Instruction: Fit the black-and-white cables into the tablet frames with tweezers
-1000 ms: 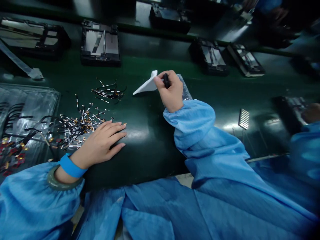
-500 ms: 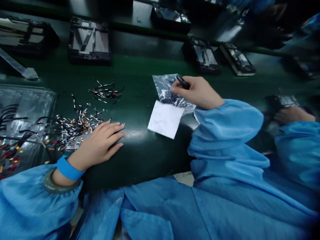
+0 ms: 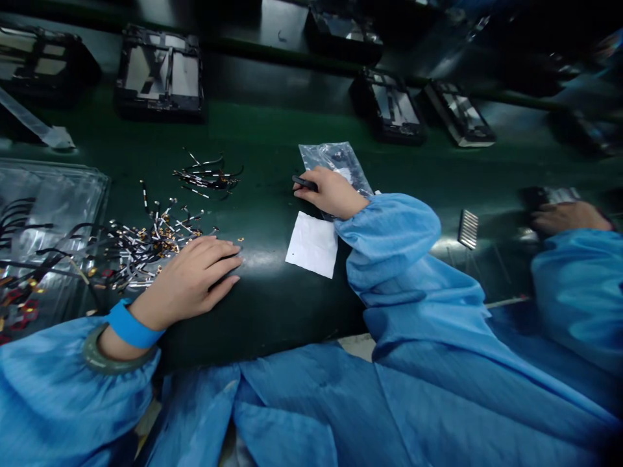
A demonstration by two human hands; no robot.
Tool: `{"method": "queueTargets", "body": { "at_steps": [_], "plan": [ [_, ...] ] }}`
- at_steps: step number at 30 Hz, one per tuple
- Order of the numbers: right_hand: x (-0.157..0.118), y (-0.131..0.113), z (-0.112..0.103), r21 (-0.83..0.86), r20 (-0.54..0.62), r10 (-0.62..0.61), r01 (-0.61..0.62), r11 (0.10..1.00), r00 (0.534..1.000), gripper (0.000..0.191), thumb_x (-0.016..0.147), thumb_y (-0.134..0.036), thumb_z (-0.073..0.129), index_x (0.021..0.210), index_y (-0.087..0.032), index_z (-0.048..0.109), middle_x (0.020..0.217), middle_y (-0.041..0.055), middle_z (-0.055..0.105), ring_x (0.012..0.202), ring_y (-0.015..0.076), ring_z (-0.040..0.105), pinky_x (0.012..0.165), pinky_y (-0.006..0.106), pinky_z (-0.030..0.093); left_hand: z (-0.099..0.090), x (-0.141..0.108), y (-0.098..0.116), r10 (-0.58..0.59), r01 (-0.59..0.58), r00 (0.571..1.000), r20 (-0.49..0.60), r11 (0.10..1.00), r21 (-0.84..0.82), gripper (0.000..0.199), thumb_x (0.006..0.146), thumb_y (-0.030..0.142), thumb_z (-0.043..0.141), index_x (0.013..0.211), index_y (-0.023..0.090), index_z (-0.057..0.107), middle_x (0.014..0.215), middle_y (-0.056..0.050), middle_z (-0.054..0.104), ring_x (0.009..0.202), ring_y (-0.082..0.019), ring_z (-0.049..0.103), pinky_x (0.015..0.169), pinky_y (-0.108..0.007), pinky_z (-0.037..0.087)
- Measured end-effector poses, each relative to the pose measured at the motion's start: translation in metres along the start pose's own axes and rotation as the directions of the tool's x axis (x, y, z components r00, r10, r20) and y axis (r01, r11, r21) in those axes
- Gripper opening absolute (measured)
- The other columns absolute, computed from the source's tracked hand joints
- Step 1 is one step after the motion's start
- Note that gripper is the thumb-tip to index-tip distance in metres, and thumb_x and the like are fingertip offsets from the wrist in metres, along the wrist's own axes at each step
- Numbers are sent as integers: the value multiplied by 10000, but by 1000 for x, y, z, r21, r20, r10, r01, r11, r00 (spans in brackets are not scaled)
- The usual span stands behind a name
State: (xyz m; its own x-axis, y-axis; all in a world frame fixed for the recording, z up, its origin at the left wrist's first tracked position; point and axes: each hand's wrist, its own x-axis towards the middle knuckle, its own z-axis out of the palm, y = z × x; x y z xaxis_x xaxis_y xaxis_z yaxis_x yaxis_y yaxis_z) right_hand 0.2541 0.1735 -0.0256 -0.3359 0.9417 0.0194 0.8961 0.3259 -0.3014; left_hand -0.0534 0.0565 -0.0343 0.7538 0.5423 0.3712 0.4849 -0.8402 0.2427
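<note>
My left hand (image 3: 197, 275) lies flat on the dark green tabletop, fingers stretched out, at the right edge of a pile of small flex cables (image 3: 150, 243) with gold ends. Close to its fingertips is a tiny gold piece (image 3: 241, 240). My right hand (image 3: 333, 191) is closed on a slim black tool (image 3: 305, 183), whose blunt end points left; its other end is hidden. This hand is over the lower part of a clear plastic bag (image 3: 335, 155) with dark bits in it. Just below lies a white paper square (image 3: 312, 245). A smaller bunch of cables (image 3: 207, 175) sits between the hands, farther back.
Clear plastic trays (image 3: 53, 188) with black cables stand at the left. Black device stacks (image 3: 160, 74) line the back, another pair (image 3: 392, 107) to the right. A ridged metallic piece (image 3: 468, 229) lies right of my sleeve. A co-worker's hand (image 3: 572, 217) is at the far right.
My right hand has moved left with the black tool, now pointing left instead of up. The white paper has shifted slightly left and turned. The left hand stays in place.
</note>
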Motion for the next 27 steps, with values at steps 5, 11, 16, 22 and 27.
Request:
{"method": "queueTargets", "body": {
  "at_steps": [5, 11, 16, 22, 27],
  "plan": [
    [5, -3, -2, -60, 54, -12, 16, 998, 998, 184, 860, -254, 585, 981, -161, 689, 981, 98, 648, 867, 218, 595, 782, 334, 445, 1, 0, -1, -2, 2, 1000, 24, 1000, 26, 246, 925, 259, 529, 1083, 133, 669, 1144, -142, 692, 1039, -286, 644, 946, -506, 524],
    [-17, -60, 4, 72, 138, -183, 174, 982, 973, 210, 893, -269, 560, 1046, -159, 653, 1032, 91, 628, 896, 196, 588, 803, 303, 436, 0, 0, 1, 2, -5, 999, 49, 998, 70, 260, 932, 268, 515, 1075, 132, 684, 1182, -147, 689, 1055, -304, 636, 898, -489, 534],
    [-36, -101, 25, 215, 176, -309, 270, 939, 935, 191, 891, -175, 495, 1029, -188, 625, 1062, 75, 602, 883, 181, 573, 740, 281, 413, 0, 2, 5, -19, 12, 996, 85, 996, 84, 287, 947, 303, 483, 1100, 172, 688, 1200, -112, 695, 1058, -301, 627, 878, -486, 527],
    [-33, -101, 37, 196, 159, -337, 305, 932, 928, 192, 909, -196, 479, 1025, -198, 632, 1049, 66, 599, 855, 172, 565, 694, 273, 389, 0, 2, 6, -25, 15, 995, 94, 994, 107, 292, 946, 301, 480, 1114, 182, 687, 1205, -94, 698, 1055, -304, 615, 873, -495, 513],
    [-42, -94, 41, 43, 90, -459, 457, 888, 884, 309, 992, -273, 374, 1120, -179, 639, 1069, 99, 619, 868, 178, 574, 643, 275, 381, 0, 1, 5, 0, -11, 997, 82, 991, 132, 283, 945, 294, 490, 1085, 145, 687, 1185, -114, 701, 1072, -311, 615, 887, -487, 505]
  ]
}}
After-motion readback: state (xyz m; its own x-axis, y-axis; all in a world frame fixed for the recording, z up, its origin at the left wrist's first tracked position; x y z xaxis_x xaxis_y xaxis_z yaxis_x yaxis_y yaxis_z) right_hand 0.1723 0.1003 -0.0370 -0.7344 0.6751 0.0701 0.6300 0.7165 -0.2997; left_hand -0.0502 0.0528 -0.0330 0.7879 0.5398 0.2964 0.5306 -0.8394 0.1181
